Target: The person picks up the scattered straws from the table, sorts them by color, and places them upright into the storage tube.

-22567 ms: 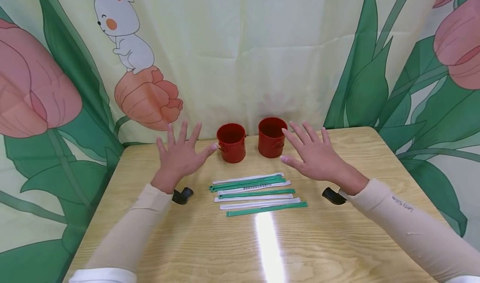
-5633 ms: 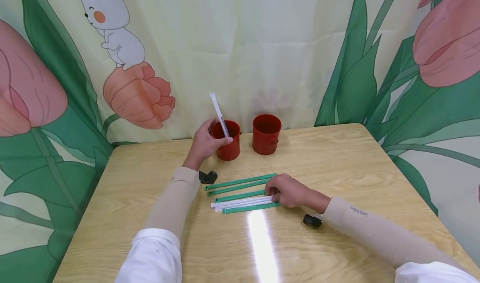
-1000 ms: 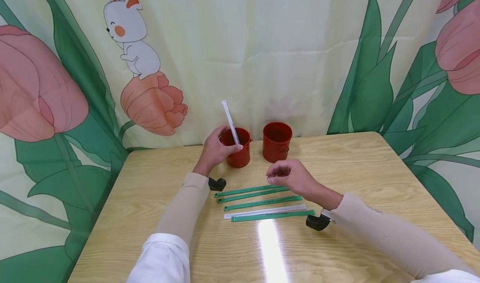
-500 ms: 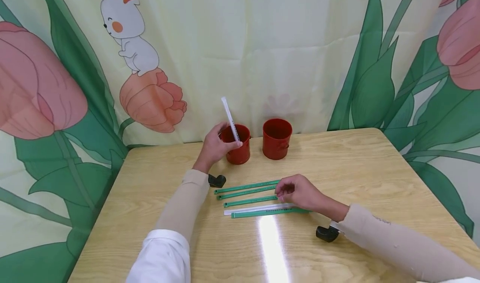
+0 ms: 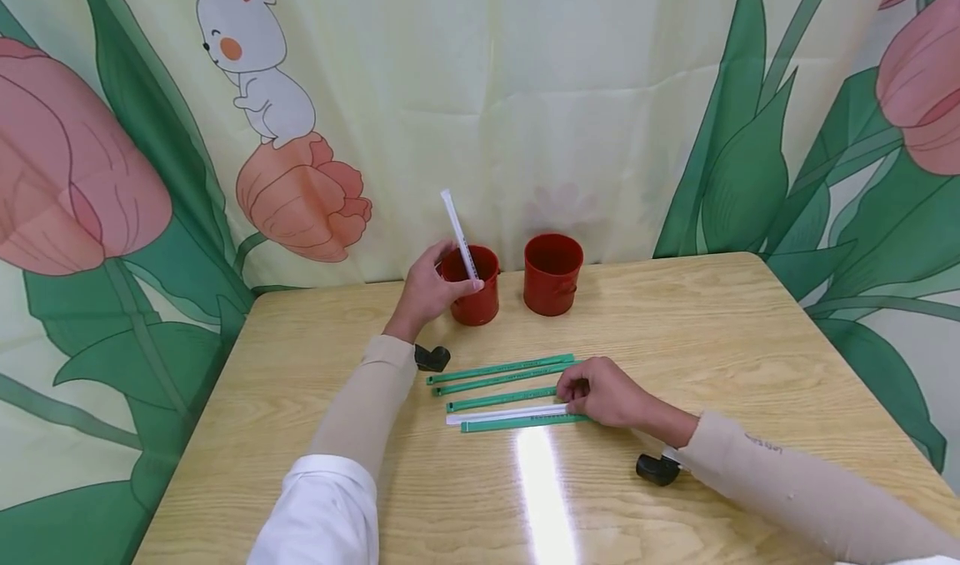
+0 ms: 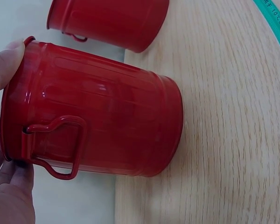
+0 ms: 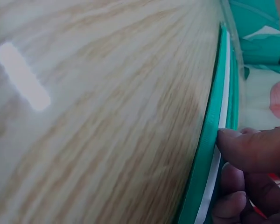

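My left hand (image 5: 429, 288) grips the rim of the left red bucket (image 5: 478, 305), thumb at the near side and fingers round the back. In the left wrist view, this bucket (image 6: 107, 107) shows its wire handle. White wrapped straw (image 5: 459, 233) leans out of the bucket above the thumb. My right hand (image 5: 606, 392) is low over the table, thumb and fingers pinching a white wrapped straw (image 5: 502, 415) near its right end. In the right wrist view, the thumb lies on this white straw (image 7: 225, 102), beside a green wrapped straw (image 7: 207, 130). Several green straws (image 5: 498, 368) lie in a row.
A second red bucket (image 5: 552, 286) stands to the right of the gripped one, near the back edge. The wooden table (image 5: 337, 482) has a bright light reflection in front of the straws. A printed curtain (image 5: 585, 90) hangs behind it.
Over the last second my right hand came down from above the green straws to the white straw. Earlier, more white straws lay on the table. My left hand stays at the bucket.
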`<state>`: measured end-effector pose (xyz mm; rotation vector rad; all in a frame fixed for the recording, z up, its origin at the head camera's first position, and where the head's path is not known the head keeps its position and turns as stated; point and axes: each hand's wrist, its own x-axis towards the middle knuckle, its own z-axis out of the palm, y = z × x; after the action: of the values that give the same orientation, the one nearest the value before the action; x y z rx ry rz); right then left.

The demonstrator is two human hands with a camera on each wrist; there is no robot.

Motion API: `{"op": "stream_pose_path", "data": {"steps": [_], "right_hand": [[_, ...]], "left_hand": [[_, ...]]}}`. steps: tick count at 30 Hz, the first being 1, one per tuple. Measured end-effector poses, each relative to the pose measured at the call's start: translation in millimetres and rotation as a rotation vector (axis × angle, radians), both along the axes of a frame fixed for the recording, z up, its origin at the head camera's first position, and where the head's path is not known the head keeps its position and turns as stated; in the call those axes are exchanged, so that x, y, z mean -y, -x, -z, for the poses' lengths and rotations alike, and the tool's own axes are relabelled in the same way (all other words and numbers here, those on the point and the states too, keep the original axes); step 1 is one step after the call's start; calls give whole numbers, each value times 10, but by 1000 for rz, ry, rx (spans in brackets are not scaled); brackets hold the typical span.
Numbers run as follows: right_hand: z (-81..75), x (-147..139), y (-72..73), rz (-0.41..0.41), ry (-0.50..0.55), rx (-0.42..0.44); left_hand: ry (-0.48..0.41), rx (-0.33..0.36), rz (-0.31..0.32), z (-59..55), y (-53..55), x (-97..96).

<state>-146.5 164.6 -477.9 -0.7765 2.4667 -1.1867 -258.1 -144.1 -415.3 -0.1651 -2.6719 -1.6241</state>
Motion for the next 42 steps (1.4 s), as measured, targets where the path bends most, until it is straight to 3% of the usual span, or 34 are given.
{"op": "stream_pose_path", "data": {"steps": [7,14,18,24,30,42], "right_hand": [[27,13,-23,-23,-64,-85],[25,22,-38,-140,-208,-220],[23,-6,-46,-167,-229,-223],[-25,-69,14,-153,-33,-154],[-178,-6,128,-103,158,-83],[-430,230,122,-45,397,-38]], "left_hand": [[-1,2,2,6,-4,-12],[-4,14,-3,28,-20,-30],[-6,12,-1,40,-25,-35],[-8,10,9,30,-7,-35],[-16,-11,12,-20,17,-13],[-19,-22,12,25,5,-15]]}}
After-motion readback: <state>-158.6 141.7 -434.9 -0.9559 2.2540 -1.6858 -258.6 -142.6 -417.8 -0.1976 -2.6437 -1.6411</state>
